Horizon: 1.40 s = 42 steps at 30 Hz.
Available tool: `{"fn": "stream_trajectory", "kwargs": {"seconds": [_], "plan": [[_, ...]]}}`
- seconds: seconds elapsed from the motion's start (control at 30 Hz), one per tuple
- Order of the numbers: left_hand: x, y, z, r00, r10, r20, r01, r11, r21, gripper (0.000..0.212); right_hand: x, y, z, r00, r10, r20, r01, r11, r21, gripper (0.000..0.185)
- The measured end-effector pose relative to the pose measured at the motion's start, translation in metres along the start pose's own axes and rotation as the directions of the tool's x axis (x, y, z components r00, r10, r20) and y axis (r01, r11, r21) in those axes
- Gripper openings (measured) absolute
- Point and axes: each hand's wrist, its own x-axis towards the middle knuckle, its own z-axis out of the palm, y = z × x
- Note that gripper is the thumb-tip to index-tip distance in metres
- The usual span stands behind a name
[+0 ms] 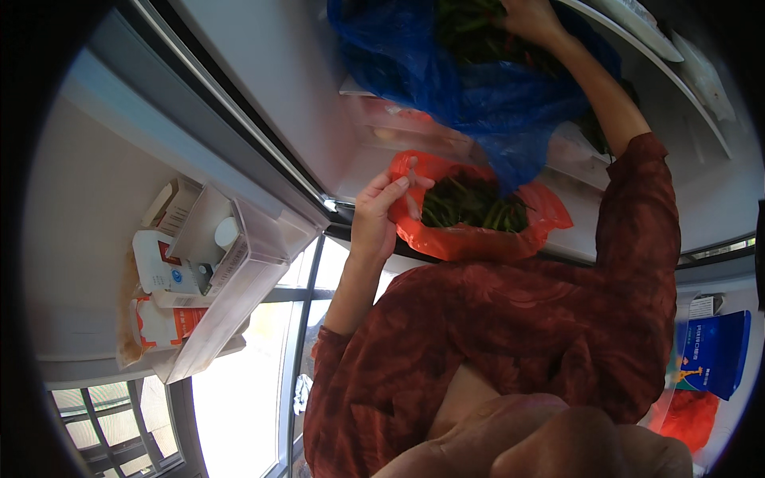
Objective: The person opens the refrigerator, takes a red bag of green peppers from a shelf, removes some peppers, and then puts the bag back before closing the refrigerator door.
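Observation:
My left hand (378, 206) pinches the rim of a red plastic bag (472, 242) between thumb and fingers. Inside that bag lie long green vegetables, apparently green chili peppers (478, 206). Beyond it is a large blue plastic bag (430, 77), one end of which hangs down over the far side of the red bag. The blue bag gapes, showing more green vegetables (466, 36) with a few reddish bits. My right hand (535, 24) reaches into it at the top edge of the view; its fingertips are partly hidden, so whether it grips anything is unclear.
An opened refrigerator surrounds the bags, with a shelf edge (663, 71) and wrapped packages (642, 27) at upper right. Left, a clear door bin (233, 310) holds several small boxes (170, 263). A blue box (717, 352) stands in another door bin at right, beside a red bag (690, 418).

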Motion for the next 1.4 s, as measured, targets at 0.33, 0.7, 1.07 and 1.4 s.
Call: {"fn": "stream_trajectory", "kwargs": {"seconds": [0.33, 0.7, 1.07, 1.4], "plan": [[0.006, 0.000, 0.004, 1.000, -0.011, 0.026, 0.012, 1.000, -0.022, 0.033, -0.023, 0.039, 0.014, 0.933, -0.127, -0.335, 0.152, 0.987, 0.049, 0.045], [0.011, -0.003, 0.000, 0.999, 0.031, 0.026, -0.031, 0.999, 0.027, 0.032, -0.048, -0.009, -0.039, 0.814, -0.287, -0.505, 0.294, 0.953, -0.069, 0.043], [0.033, 0.060, 0.065, 0.608, 0.762, 0.220, -0.652, 0.322, 0.687, 0.037, -0.072, -0.057, -0.085, 0.658, -0.493, -0.569, 0.453, 0.863, -0.225, 0.033], [0.039, 0.049, 0.074, 0.363, 0.772, 0.522, -0.756, -0.083, 0.649, 0.018, -0.106, -0.086, -0.110, 0.679, -0.559, -0.476, 0.448, 0.829, -0.336, 0.028]]}}
